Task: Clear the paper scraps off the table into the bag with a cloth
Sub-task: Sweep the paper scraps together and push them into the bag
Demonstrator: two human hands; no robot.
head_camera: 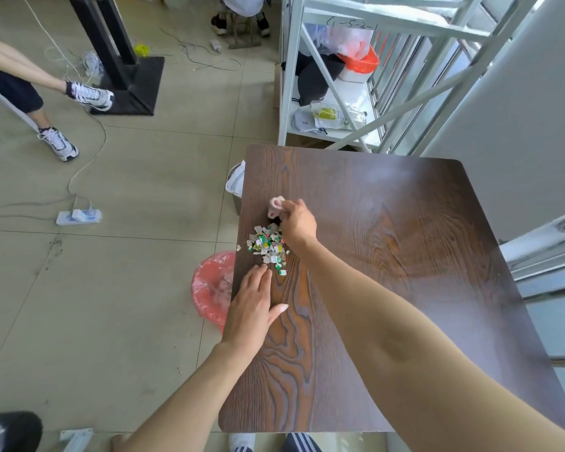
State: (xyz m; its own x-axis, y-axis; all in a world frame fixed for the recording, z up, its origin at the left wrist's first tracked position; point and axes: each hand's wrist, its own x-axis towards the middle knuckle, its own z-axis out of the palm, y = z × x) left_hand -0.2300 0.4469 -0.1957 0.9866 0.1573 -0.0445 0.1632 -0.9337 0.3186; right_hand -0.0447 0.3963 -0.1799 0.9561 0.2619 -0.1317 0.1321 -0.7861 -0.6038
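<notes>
Nearest to us, the left hand (253, 305) lies flat and open on the table (405, 256), palm down, close to the table's left edge, fingers pointing toward the far edge. It holds nothing.

Moving left to right, we note the following:

1. The bag (209, 288), red and translucent, sits on the floor below the left edge of the table. Its mouth is partly hidden under the tabletop, level with the left hand.
2. The paper scraps (268, 247) form one loose heap near the left edge, just beyond the fingertips of the left hand. The heap runs roughly along the edge, nearer end to farther end. A few stray pieces lie at its near end, and one lies almost on the edge.
3. The right hand (296, 223) is closed around a bunched cloth (276, 205), held at the far right side of the heap, touching or nearly touching it.

The coming move, in our judgement, depends on one relation: the heap lies between the cloth and the left edge, and the bag sits nearer to us than the heap. The sweep should therefore run leftward and toward us. The left hand is the nearer one to the bag.
</notes>
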